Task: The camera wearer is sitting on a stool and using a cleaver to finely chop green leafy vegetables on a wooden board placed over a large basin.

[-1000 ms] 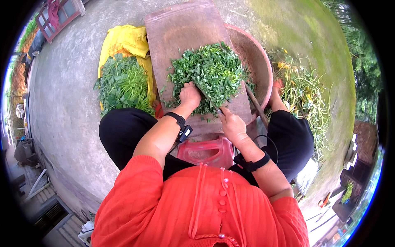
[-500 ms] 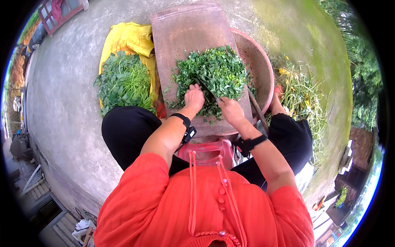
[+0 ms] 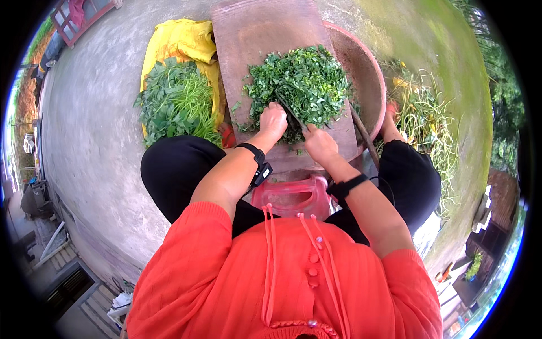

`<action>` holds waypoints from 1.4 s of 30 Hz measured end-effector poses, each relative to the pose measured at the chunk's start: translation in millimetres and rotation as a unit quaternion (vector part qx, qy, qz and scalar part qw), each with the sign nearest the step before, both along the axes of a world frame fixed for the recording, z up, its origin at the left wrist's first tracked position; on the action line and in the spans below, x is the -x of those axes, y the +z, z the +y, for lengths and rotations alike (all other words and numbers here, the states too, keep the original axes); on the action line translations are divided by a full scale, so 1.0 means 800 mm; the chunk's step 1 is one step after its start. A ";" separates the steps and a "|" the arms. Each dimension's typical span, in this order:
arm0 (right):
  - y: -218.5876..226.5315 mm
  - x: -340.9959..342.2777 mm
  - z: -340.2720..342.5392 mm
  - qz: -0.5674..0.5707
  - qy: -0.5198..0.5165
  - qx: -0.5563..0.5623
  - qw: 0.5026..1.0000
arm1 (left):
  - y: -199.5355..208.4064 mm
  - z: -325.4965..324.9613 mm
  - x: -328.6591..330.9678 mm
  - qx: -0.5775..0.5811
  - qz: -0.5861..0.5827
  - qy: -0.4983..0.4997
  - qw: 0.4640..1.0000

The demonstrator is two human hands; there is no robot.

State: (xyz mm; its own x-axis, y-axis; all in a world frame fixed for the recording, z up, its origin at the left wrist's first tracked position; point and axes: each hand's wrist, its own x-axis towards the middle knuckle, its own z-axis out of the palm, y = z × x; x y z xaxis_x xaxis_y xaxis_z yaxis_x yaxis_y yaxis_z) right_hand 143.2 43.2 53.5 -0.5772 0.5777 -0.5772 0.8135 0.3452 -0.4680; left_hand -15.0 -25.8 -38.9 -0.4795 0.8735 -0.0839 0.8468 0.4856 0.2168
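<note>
A pile of chopped green leaves (image 3: 307, 79) lies on a long wooden board (image 3: 257, 31) in front of me. My right hand (image 3: 320, 144) is closed round the handle of a knife (image 3: 289, 110), whose blade slants up and left into the near edge of the pile. Just left of the blade, my left hand (image 3: 273, 120) is closed with its fingers curled down on the greens, pressing them against the board. Leaves and the hand itself hide its fingertips. Both wrists carry black straps.
A large round tub (image 3: 361, 62) sits under the board's right side, with a stick (image 3: 366, 137) leaning by it. Whole leafy greens (image 3: 178, 101) lie on a yellow cloth (image 3: 183, 37) at left. Pulled stems (image 3: 426, 118) are heaped at right. A pink plastic stool (image 3: 293, 195) is between my legs.
The whole view has shifted slightly, so board and greens appear a little higher and further right. Both hands stay at the pile's near edge, the knife still in the right one.
</note>
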 end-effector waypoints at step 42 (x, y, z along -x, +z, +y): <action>-0.012 0.043 0.008 0.040 0.001 0.065 0.997 | 0.002 -0.030 -0.008 -0.041 -0.121 0.234 0.964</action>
